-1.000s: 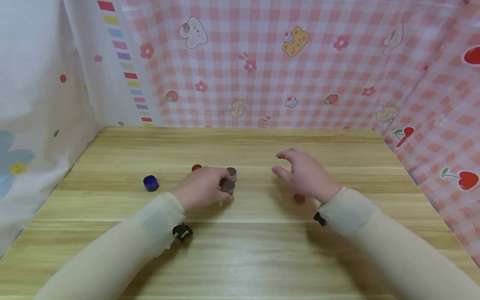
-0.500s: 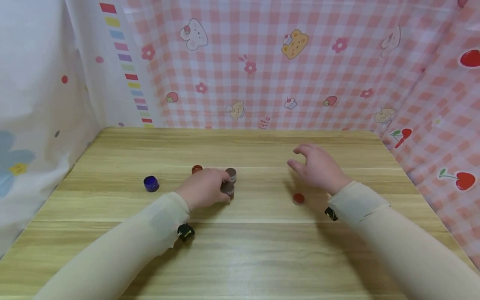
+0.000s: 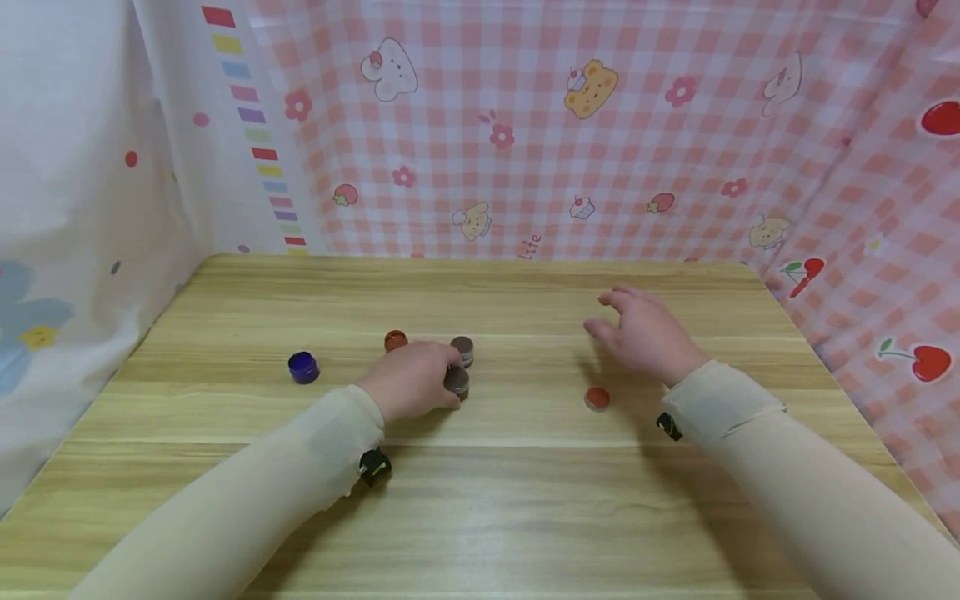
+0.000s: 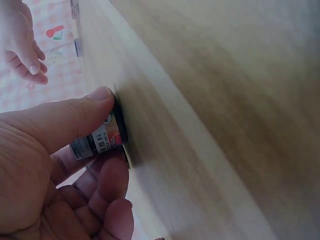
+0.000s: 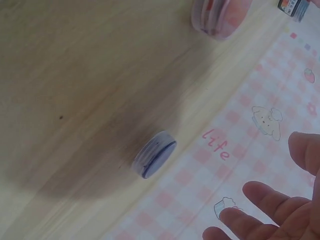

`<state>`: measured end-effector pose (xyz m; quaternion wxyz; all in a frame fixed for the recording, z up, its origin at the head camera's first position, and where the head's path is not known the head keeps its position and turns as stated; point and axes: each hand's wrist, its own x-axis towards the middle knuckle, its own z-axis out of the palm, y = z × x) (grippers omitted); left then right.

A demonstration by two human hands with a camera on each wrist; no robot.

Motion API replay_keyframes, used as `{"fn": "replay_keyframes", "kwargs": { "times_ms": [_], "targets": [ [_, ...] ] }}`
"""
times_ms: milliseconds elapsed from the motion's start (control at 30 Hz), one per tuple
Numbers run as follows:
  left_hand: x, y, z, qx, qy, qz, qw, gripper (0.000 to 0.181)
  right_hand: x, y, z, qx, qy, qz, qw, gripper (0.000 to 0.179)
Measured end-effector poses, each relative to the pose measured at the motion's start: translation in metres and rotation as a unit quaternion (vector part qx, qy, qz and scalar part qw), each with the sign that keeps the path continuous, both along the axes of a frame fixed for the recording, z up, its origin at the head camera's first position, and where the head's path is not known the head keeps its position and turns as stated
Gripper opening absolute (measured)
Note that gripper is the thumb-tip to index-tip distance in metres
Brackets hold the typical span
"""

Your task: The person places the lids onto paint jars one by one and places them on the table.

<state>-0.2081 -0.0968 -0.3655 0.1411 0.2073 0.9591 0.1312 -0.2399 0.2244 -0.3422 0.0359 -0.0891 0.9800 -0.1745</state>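
Observation:
My left hand [image 3: 411, 379] pinches a small paint jar [image 3: 457, 382] between thumb and fingers. In the left wrist view that paint jar [image 4: 104, 137] shows a printed label, and its dark end is right at the wood. Just behind it stands a second jar with a dark top [image 3: 462, 350]. An orange jar [image 3: 395, 340] is partly covered by the left hand, and a blue jar [image 3: 303, 367] stands farther left. My right hand [image 3: 648, 337] hovers with fingers spread, holding nothing. Nearest to it lie a red lid [image 3: 597, 398] and a clear lid with a bluish face [image 5: 156, 155].
A wood-grain tabletop [image 3: 480, 500] lies under everything. Pink checked cloth [image 3: 480, 133] hangs along its back edge and right side, and a white cloth [image 3: 82, 167] hangs at the left. Both wrists carry small black cameras.
My right hand has moved right and back, away from the red lid, which now shows fully. The left hand with the paint jar has shifted slightly toward me.

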Motion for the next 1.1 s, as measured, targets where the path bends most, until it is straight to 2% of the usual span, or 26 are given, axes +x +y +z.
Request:
{"fn": "replay_keyframes", "kwargs": {
  "times_ms": [267, 467, 600, 667, 733, 900, 1000, 1100],
  "targets": [
    [0.0, 0.001, -0.001, -0.007, -0.001, -0.002, 1.0, 0.039, -0.003, 0.003, -0.003, 0.014, -0.005, 0.003, 0.9999, 0.065],
    [0.0, -0.001, -0.003, -0.002, 0.0, -0.001, 1.0, 0.05, -0.001, 0.003, -0.003, 0.025, -0.02, 0.0, 0.9995, 0.068],
    [-0.001, -0.007, -0.001, 0.015, -0.005, 0.014, 0.9998, 0.059, -0.001, 0.003, -0.004, 0.03, -0.021, 0.005, 0.9993, 0.069],
    [-0.003, -0.011, 0.003, 0.027, -0.002, 0.022, 0.9994, 0.056, -0.001, 0.003, -0.004, 0.032, -0.021, 0.005, 0.9993, 0.069],
    [-0.005, -0.017, 0.009, 0.04, 0.014, 0.021, 0.9989, 0.053, -0.001, 0.003, -0.004, 0.033, -0.019, 0.005, 0.9993, 0.069],
    [-0.013, -0.036, 0.018, 0.071, 0.078, 0.007, 0.9944, 0.043, -0.001, 0.004, -0.005, 0.033, -0.016, 0.008, 0.9993, 0.072],
    [-0.018, -0.049, 0.021, 0.06, 0.095, 0.012, 0.9936, 0.044, -0.001, 0.006, -0.006, 0.037, -0.02, 0.012, 0.9991, 0.075],
    [-0.022, -0.06, 0.021, 0.036, 0.093, 0.018, 0.9949, 0.057, -0.001, 0.008, -0.007, 0.039, -0.022, 0.015, 0.9989, 0.08]
  ]
}}
